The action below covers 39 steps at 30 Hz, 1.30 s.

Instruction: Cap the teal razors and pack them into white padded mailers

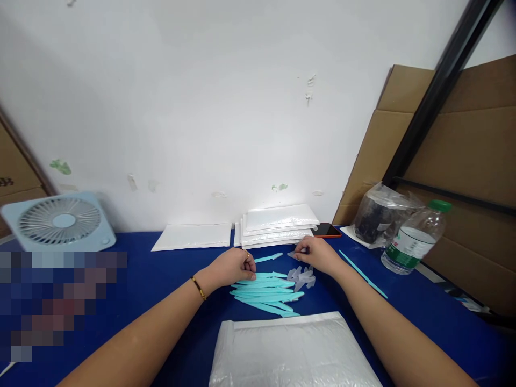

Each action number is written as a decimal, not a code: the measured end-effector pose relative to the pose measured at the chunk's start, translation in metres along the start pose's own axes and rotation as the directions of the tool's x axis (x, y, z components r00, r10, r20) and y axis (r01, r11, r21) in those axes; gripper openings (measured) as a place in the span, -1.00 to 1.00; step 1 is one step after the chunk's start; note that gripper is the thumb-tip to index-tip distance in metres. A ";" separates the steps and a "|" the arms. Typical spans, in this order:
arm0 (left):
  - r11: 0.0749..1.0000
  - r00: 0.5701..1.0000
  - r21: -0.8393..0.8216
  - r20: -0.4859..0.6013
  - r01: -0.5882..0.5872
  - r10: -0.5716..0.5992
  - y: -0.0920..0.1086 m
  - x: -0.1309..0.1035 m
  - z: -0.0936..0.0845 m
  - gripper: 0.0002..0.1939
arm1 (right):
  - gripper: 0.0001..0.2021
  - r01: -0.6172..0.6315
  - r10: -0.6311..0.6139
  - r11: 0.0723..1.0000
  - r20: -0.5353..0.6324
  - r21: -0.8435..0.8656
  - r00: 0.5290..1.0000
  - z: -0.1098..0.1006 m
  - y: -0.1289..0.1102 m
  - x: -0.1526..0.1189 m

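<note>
My left hand is closed on a slim teal eyebrow razor, whose blade end points right. Facing it, my right hand pinches a small clear plastic cap; a gap separates the cap from the razor tip. Below my left hand, several more teal razors lie in a loose pile, mostly pointing left to right. Beside them, under my right hand, is a small heap of clear caps. One single teal razor lies apart, to the right of my right forearm.
A silvery bubble mailer lies nearest me. Along the wall are a stack of white mailers, another flat mailer and a phone. A fan stands left; a water bottle and a bagged dark container stand right.
</note>
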<state>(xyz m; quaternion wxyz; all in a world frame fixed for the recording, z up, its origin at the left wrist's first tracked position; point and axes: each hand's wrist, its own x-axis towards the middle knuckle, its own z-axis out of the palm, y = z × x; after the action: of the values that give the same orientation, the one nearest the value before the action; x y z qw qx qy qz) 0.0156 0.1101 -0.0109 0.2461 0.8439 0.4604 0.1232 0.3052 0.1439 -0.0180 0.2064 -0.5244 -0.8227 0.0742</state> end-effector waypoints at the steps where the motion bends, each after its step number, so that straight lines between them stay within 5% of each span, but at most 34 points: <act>1: 1.000 1.000 0.017 -0.015 0.019 -0.018 0.000 0.000 0.001 -0.84 | -0.87 0.016 -0.015 1.000 0.010 -0.022 1.000 0.004 -0.002 0.001; 5: 0.994 0.993 0.077 -0.098 0.080 -0.072 -0.002 0.001 0.004 -0.88 | -0.89 0.028 -0.026 0.998 0.034 -0.049 0.999 0.009 -0.006 0.002; 10: 0.985 0.970 0.146 -0.237 0.096 -0.059 -0.002 0.001 0.008 -0.88 | -0.83 0.045 -0.076 0.976 0.141 0.213 0.987 0.008 -0.008 -0.001; 16: 0.983 0.961 0.177 -0.275 0.037 0.013 -0.002 0.002 0.013 -0.89 | -0.77 0.023 -0.107 0.925 0.202 0.379 0.974 0.014 -0.013 -0.001; 29: 0.981 0.960 0.190 -0.278 0.039 0.016 0.000 0.005 0.015 -0.89 | -0.81 0.093 -0.147 0.931 0.129 0.352 0.981 0.029 -0.030 0.004; 34: 0.981 0.935 0.192 -0.349 0.005 0.063 0.002 0.003 0.010 -0.86 | -0.83 0.151 -0.184 0.943 0.085 0.297 0.979 0.012 -0.032 0.001; 39: 0.991 0.990 0.082 -0.076 -0.108 0.115 0.004 -0.001 0.002 -0.79 | -0.82 0.241 -0.330 0.916 0.258 0.320 0.908 -0.009 -0.029 -0.007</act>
<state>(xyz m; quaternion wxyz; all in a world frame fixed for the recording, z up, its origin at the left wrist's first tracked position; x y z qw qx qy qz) 0.0190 0.1070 -0.0100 0.1872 0.8716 0.4265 0.1530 0.2872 0.1235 -0.0015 0.1570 -0.3444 -0.8941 0.2396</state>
